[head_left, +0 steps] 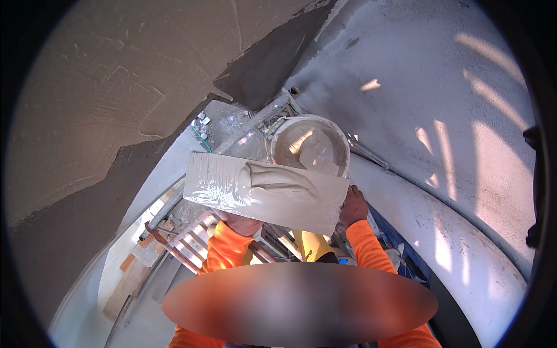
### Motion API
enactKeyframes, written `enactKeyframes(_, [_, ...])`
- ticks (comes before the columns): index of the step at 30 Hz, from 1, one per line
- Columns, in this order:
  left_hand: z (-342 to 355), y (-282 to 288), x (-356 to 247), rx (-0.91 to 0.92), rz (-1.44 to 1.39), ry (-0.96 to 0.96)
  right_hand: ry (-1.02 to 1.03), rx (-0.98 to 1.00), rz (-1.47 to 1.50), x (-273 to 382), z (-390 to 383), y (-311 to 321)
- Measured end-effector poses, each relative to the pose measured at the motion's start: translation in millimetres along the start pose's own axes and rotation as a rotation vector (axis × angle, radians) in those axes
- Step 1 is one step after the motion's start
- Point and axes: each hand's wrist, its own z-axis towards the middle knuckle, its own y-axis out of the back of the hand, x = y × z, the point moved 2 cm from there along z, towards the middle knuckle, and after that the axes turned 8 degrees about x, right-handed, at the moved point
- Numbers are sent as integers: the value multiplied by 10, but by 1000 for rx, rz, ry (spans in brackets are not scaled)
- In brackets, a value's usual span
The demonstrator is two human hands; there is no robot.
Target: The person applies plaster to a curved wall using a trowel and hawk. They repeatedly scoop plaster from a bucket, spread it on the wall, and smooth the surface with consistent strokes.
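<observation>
A wide rectangular plastering board (220, 177) is held level in front of me, its top coated with wet grey-beige plaster. A thick ridged smear of plaster (278, 178) runs along its middle. My left hand (242, 224) is closed at the near edge, its fingers partly hidden under the board. At the right end, my right hand (353, 207) grips the edge with curled fingers. Just beyond the board stands a round bucket (345, 145) of the same plaster, partly covered by the board's far edge.
A wall (104, 87) at the left carries fresh plaster with a darker bare strip; a pale sunlit wall (418, 69) rises at the right. Below are scaffold rails (174, 252), a plank (223, 124) with small white pieces (202, 120), and yellow footwear (313, 245).
</observation>
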Motion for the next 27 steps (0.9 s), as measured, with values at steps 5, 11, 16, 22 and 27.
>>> enactKeyframes(5, [-36, 290, -661, -230, -476, 107, 486, -116, 406, 794, -27, 536])
enactKeyframes(11, [347, 577, -1152, -409, -1544, -10, 432, 265, 1438, 1795, 35, 1187])
enactKeyframes(16, [914, 663, -646, -556, -1532, -153, 157, 184, 1194, 1843, 1041, 771])
enactKeyframes(22, [1499, 726, 344, -648, -1464, -126, 88, 253, 1386, 1846, 2057, -88])
enactKeyframes(27, [1803, 910, 590, -627, -1407, -241, 340, 458, 1329, 2123, 2549, -114])
